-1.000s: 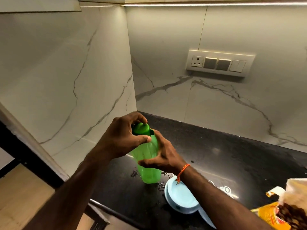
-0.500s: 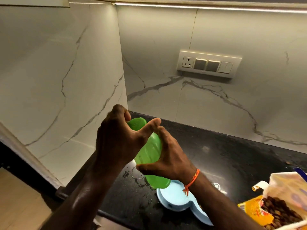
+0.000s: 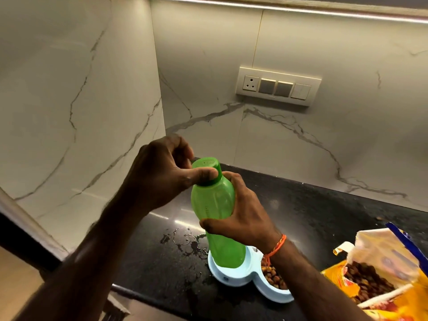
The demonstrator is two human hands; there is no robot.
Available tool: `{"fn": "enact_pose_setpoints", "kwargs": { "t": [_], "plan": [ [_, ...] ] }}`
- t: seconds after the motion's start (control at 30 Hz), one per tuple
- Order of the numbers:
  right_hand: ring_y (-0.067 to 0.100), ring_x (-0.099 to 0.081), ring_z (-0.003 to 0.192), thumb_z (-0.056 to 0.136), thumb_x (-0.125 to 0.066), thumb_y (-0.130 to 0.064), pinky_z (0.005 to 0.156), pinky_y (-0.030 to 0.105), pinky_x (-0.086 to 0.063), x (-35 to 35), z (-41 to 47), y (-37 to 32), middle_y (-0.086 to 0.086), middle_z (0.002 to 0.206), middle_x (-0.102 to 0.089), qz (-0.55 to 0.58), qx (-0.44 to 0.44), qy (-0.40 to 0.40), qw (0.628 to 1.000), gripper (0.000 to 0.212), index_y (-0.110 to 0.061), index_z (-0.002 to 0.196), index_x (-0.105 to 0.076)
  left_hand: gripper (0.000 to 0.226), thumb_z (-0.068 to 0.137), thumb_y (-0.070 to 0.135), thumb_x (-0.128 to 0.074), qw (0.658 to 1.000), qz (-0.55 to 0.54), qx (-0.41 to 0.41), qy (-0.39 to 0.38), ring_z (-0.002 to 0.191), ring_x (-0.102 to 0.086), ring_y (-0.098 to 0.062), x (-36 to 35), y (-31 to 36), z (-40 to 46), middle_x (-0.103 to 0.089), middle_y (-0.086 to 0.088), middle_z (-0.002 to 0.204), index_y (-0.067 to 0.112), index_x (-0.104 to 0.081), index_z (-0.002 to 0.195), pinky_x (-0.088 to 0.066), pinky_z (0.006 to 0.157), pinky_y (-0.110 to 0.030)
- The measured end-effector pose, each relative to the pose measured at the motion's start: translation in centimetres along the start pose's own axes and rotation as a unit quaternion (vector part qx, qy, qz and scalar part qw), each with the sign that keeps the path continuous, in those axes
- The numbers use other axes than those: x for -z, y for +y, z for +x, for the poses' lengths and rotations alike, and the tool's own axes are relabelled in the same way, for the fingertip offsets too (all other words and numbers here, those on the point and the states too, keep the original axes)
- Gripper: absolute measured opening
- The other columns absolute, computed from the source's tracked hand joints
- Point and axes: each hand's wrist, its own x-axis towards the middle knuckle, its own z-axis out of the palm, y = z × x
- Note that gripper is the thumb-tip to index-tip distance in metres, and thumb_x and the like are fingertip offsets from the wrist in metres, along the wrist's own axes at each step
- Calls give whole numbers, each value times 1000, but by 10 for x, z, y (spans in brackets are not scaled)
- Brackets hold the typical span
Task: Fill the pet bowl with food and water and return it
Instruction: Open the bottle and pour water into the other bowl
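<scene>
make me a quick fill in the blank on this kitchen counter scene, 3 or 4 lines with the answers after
1. The left hand grips the bottle's ____, while the right hand holds the body of the green bottle.
2. The right side of the pale blue pet bowl holds brown ____.
3. Spilled ____ lies on the black counter left of the bowl.
4. The open yellow food bag sits to the bowl's ____.

Answers: cap; kibble; water; right

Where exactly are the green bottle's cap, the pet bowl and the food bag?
Bottle cap [image 3: 206,165]: head view, on its flat top.
Pet bowl [image 3: 234,278]: head view, on its pale blue front wall.
Food bag [image 3: 379,258]: head view, on its open upper flap.
</scene>
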Motion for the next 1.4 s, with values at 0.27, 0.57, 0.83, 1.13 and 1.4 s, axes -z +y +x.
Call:
{"fn": "enact_pose_setpoints", "kwargs": {
  "t": [0.27, 0.57, 0.83, 1.13, 1.4],
  "plan": [
    [5, -64, 100, 56, -90, -50, 79, 29, -56, 3, 1, -9, -20, 115, -62, -33, 35, -14, 999, 93, -46, 134, -41, 54, 83, 48, -68, 965, -33, -114, -235, 140, -37, 5, -6, 16, 0, -43, 16, 153, 47, -55, 136, -41, 115, -27],
    [2, -63, 96, 54, -90, -55, 78, 27, -56, 15, -4, 4, -19, 110, -63, -42, -15, -20, 999, 95, -44, 134, -41, 39, 84, 16, -83, 980, 28, -75, -183, 87, -68, 12, 23, 12, 12, -73, 16, 101, 40, -62, 106, -59, 73, -13],
    [5, -66, 98, 56, -93, -50, 81, 30, -58, 20, -6, 1, -15, 112, -65, -28, -2, -49, 998, 100, -39, 139, -40, 56, 78, 78, -58, 994, 40, -81, -56, 78, -61, -5, -17, 11, 18, -60, 9, 92, 26, -58, 97, -42, 59, -17],
    [3, -67, 96, 55, -91, -49, 81, 30, -59, 30, -8, 13, -14, 108, -67, 13, -38, 10, 999, 92, -38, 133, -45, 64, 95, 9, -65, 938, -143, -87, -305, 141, -36, 14, -17, 14, 4, -39, 12, 158, 55, -47, 135, -35, 109, -7],
    [-3, -65, 98, 55, -89, -53, 78, 18, -57, 36, -12, 11, -17, 112, -65, 10, -45, -8, 999, 94, -40, 136, -42, 43, 71, 50, -85, 992, 14, -84, -89, 78, -68, -4, -9, 14, 17, -67, 9, 101, 33, -61, 103, -57, 65, -24]
  ]
}}
